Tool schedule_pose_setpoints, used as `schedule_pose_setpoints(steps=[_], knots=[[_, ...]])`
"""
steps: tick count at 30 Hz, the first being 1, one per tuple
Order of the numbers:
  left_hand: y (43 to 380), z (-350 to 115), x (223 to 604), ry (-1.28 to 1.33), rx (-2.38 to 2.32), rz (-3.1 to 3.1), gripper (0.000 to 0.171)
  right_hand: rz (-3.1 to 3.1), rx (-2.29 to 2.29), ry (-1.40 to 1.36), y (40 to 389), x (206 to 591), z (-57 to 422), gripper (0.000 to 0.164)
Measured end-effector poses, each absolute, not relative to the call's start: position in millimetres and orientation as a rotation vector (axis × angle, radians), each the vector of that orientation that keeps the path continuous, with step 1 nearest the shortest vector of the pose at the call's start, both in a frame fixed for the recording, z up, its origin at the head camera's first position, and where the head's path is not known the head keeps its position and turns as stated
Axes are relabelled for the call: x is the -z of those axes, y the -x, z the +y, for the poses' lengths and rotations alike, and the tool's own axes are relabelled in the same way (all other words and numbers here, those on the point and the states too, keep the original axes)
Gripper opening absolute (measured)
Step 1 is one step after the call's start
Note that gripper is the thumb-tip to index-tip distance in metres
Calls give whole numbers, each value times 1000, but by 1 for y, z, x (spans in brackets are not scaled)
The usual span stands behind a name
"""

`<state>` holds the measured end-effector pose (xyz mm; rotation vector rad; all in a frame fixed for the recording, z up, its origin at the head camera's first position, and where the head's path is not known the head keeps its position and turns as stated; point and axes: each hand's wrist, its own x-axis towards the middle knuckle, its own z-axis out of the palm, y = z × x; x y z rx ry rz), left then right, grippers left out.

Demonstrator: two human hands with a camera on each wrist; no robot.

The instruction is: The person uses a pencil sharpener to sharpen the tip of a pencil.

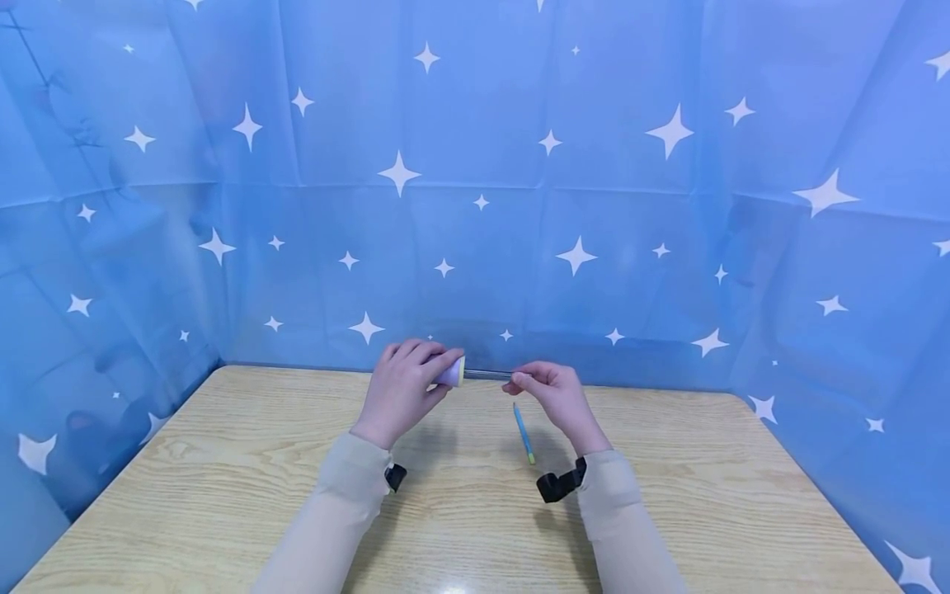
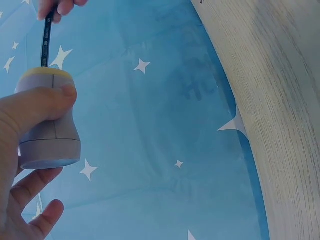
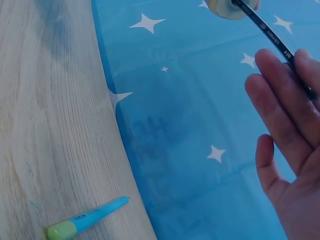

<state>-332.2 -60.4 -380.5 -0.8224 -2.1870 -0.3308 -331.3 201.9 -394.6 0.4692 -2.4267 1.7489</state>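
Observation:
My left hand (image 1: 401, 394) grips a lavender pencil sharpener (image 1: 450, 374) with a pale yellow rim, held sideways above the far part of the table. In the left wrist view, the thumb lies across the sharpener (image 2: 50, 127). A black pencil (image 1: 486, 374) with light lettering runs from the sharpener's yellow-rimmed end to my right hand (image 1: 558, 401), which pinches its other end between thumb and fingers. The pencil's inserted tip is hidden. In the right wrist view, the little finger stands apart from the pencil (image 3: 272, 36).
A slim blue pen-like stick (image 1: 523, 433) with a yellow-green end lies on the wooden table (image 1: 260, 478), below and between the hands. Behind the table hangs a blue curtain (image 1: 490, 107) with white stars. A black wrist camera (image 1: 557, 485) sits at the right cuff.

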Motion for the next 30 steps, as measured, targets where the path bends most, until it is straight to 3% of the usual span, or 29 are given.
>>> schedule_pose_setpoints(steps=[6, 14, 23, 30], knots=[[331, -61, 380, 816, 323, -2192, 49, -2396, -1775, -442, 333, 396, 200, 34], [331, -59, 380, 820, 326, -2181, 49, -2364, -1821, -404, 333, 397, 199, 25], [330, -59, 379, 821, 342, -2161, 48, -2304, -1828, -386, 333, 398, 195, 43], [330, -57, 379, 827, 335, -2150, 48, -2218, -1882, -305, 333, 399, 190, 40]])
